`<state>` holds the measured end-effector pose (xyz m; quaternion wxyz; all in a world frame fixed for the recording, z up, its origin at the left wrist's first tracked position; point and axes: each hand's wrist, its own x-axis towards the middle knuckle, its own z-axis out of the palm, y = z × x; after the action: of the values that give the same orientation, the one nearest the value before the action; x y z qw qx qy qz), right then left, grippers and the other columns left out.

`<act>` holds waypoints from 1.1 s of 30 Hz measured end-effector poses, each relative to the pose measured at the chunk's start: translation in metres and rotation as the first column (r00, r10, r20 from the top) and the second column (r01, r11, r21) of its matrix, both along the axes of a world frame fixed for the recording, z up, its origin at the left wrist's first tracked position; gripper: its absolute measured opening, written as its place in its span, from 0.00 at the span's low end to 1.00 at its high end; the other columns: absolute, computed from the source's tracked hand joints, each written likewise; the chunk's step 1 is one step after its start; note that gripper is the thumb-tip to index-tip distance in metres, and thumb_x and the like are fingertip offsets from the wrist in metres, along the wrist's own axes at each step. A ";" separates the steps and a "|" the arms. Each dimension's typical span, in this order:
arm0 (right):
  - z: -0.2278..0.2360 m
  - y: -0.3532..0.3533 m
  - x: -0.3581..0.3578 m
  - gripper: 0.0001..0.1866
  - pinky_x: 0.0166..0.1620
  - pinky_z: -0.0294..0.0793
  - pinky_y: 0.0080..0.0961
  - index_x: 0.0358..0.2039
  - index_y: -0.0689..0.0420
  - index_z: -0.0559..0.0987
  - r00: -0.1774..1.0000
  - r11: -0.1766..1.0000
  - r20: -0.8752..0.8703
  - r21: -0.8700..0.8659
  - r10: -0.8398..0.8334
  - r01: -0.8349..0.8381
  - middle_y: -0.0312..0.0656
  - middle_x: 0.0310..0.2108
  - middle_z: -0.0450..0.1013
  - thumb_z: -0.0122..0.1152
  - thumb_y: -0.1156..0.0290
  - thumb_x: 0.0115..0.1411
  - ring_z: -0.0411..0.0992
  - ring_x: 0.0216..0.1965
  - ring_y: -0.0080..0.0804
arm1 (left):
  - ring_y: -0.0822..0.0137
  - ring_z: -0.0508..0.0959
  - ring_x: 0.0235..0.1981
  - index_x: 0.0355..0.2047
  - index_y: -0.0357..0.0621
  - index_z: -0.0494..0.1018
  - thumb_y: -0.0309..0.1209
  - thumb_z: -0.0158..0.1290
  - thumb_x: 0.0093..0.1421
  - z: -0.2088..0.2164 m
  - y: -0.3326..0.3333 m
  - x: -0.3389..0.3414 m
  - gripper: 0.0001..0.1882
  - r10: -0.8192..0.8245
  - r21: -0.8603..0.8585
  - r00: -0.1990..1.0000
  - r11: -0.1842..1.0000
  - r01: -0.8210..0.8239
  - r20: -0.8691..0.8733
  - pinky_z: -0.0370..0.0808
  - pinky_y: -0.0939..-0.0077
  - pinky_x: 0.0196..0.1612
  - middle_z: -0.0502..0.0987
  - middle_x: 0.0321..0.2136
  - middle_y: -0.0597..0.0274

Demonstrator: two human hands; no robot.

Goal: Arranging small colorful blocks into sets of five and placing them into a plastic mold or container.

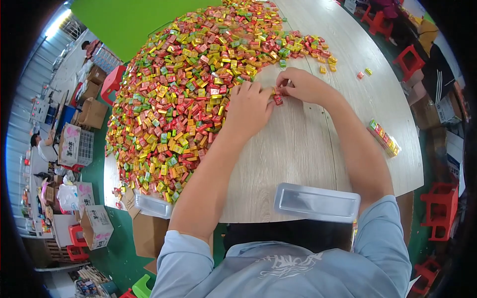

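A large heap of small block-shaped wrapped candies [179, 94], in red, yellow, green and orange, covers the left and far part of the table. At the heap's right edge my left hand [249, 107] is closed, its fingers bent and their tips by a few red candies [278, 98]. Facing it from the right, my right hand [304, 85] pinches at the same candies between thumb and fingers. The two hands almost touch, and their fingers partly hide what they hold. Both forearms reach across the pale wood-grain table [283, 164].
A clear plastic tray [317, 202] lies at the near edge, and another clear tray [153, 205] sits at the near left. A filled clear pack of candies [383, 138] rests on the right. Loose candies [364, 73] lie far right. A green panel [124, 25] stands behind the heap.
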<state>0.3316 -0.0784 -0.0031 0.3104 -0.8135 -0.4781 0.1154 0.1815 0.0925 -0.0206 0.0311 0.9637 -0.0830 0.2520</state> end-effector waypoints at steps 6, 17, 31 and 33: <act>0.010 -0.001 0.003 0.09 0.48 0.76 0.32 0.44 0.62 0.80 0.995 0.995 -0.098 -0.093 -0.029 0.019 0.46 0.40 0.78 0.59 0.76 0.64 0.77 0.42 0.36 | 0.60 0.75 0.47 0.44 0.47 0.80 0.37 0.62 0.59 -0.005 0.010 0.002 0.14 0.042 0.020 0.997 0.999 -0.043 0.064 0.69 0.57 0.54 0.77 0.40 0.62; 0.004 -0.002 -0.003 0.08 0.46 0.76 0.39 0.43 0.58 0.81 0.986 0.996 0.163 0.079 -0.040 0.027 0.47 0.40 0.79 0.59 0.73 0.64 0.77 0.43 0.43 | 0.60 0.75 0.50 0.46 0.50 0.81 0.36 0.60 0.62 -0.005 0.011 0.002 0.13 0.079 0.018 0.997 0.997 -0.079 -0.012 0.67 0.57 0.53 0.78 0.41 0.64; 0.029 -0.020 -0.002 0.07 0.41 0.76 0.40 0.37 0.56 0.83 0.983 0.917 0.183 -0.388 -0.026 0.096 0.44 0.35 0.80 0.65 0.69 0.60 0.78 0.38 0.42 | 0.57 0.73 0.54 0.49 0.48 0.80 0.38 0.61 0.59 0.004 0.018 -0.015 0.18 0.083 0.026 0.994 0.996 -0.081 -0.069 0.66 0.54 0.61 0.78 0.47 0.61; 0.026 -0.016 -0.002 0.06 0.41 0.76 0.40 0.36 0.56 0.83 0.974 0.922 0.218 -0.362 -0.058 0.136 0.44 0.35 0.80 0.64 0.69 0.61 0.78 0.37 0.43 | 0.57 0.72 0.55 0.49 0.49 0.80 0.38 0.62 0.59 0.008 0.024 -0.018 0.18 0.090 0.033 0.991 0.996 -0.087 -0.102 0.65 0.54 0.62 0.77 0.48 0.62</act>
<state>0.3293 -0.0948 0.0229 0.1041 -0.8880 -0.4354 0.1052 0.1631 0.1160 -0.0125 0.0103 0.9785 -0.0422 0.2018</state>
